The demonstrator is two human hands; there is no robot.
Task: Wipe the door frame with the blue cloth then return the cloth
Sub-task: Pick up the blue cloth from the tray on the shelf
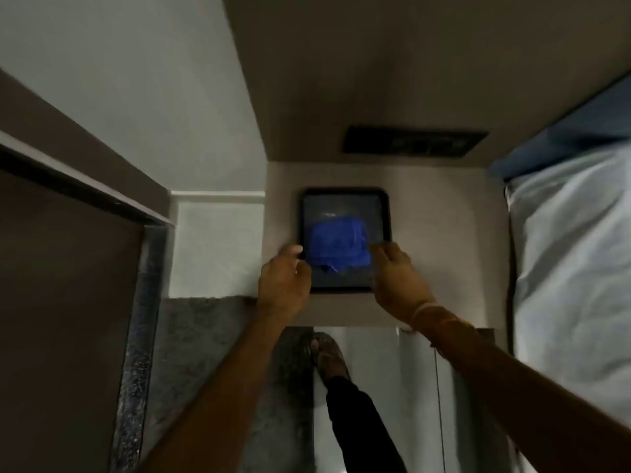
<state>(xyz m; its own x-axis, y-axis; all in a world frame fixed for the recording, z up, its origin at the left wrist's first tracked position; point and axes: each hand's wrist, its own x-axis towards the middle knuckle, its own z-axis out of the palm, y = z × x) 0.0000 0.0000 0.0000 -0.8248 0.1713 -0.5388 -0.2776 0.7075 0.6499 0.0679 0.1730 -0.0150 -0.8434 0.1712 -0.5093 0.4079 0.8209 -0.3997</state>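
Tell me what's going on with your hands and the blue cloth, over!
Left hand and right hand at the near corners of the dark tray; grip unclear. Blue cloth lies in the tray. Nothing in the way.

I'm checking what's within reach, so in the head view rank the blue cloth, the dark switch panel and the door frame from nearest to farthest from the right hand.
From the right hand:
1. Blue cloth, just left of the fingertips, in the black tray.
2. Dark switch panel, on the wall above the tray.
3. Door frame, far to the left, beyond the left hand.
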